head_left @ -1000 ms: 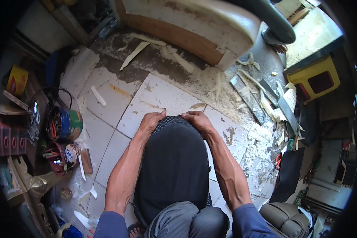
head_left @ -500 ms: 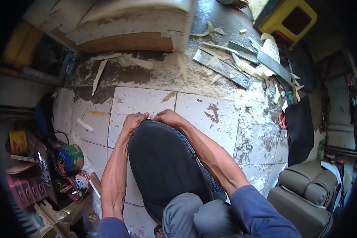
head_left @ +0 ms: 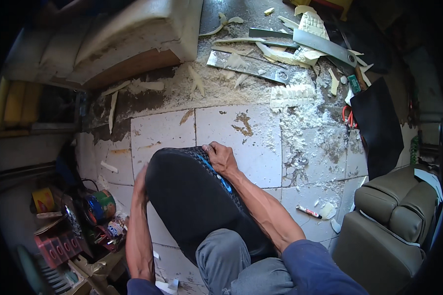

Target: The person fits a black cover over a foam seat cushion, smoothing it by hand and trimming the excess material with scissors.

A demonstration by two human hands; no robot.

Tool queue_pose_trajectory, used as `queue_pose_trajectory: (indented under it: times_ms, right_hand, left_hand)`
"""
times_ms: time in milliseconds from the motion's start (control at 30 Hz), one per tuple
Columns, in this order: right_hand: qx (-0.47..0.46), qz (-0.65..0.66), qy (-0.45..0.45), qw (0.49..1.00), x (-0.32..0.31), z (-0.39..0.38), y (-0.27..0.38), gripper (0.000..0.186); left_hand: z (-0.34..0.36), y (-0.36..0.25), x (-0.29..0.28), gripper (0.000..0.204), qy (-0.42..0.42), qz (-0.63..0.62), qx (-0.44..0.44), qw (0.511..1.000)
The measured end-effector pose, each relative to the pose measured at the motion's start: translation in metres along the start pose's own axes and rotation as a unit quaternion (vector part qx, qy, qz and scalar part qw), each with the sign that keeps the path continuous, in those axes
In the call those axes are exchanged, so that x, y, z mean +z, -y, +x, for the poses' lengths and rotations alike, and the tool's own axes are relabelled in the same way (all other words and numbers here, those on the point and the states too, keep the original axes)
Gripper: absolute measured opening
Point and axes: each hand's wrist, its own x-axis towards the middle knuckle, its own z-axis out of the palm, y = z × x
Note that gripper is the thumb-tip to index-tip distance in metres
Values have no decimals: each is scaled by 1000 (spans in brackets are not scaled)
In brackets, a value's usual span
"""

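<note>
A long black motorcycle seat (head_left: 187, 196) rests against my grey-trousered knees, its rounded end pointing away from me. Textured side material with a blue marking runs along its right edge. My left hand (head_left: 141, 183) grips the seat's left side near the far end; its fingers are partly hidden behind the rim. On the far right edge, my right hand (head_left: 221, 158) is closed over the textured side, fingers curled at the border.
Foam scraps (head_left: 285, 54) and flat metal blades (head_left: 248, 67) litter the floor ahead. A marker (head_left: 308, 212) lies on the tiles. Red-handled scissors (head_left: 348, 117) and a black sheet (head_left: 379, 130) are at right, near a brown padded seat (head_left: 379, 231). Cans (head_left: 101, 204) and boxes crowd the left.
The seat has turned, showing more of its right side and the blue marking. My hands have moved apart from its far tip, the left down the left side, the right to the right edge.
</note>
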Motion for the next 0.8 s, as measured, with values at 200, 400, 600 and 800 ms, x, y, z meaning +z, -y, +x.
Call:
queue_pose_trajectory:
  times_ms: [200, 400, 600, 800]
  right_hand:
    - [10, -14, 53, 998, 3, 4, -7, 43]
    - [22, -11, 69, 997, 10, 2, 0, 43]
    - [44, 43, 11, 998, 1, -5, -32, 48]
    - [77, -155, -37, 984, -30, -108, -23, 41]
  left_hand:
    - [-40, 34, 8, 57, -153, 163, 291, 930]
    - [-81, 22, 118, 67, -198, 684, 388, 585]
    - [-77, 26, 193, 60, -75, 717, 426, 547]
    - [-80, 23, 173, 56, -80, 722, 394, 564]
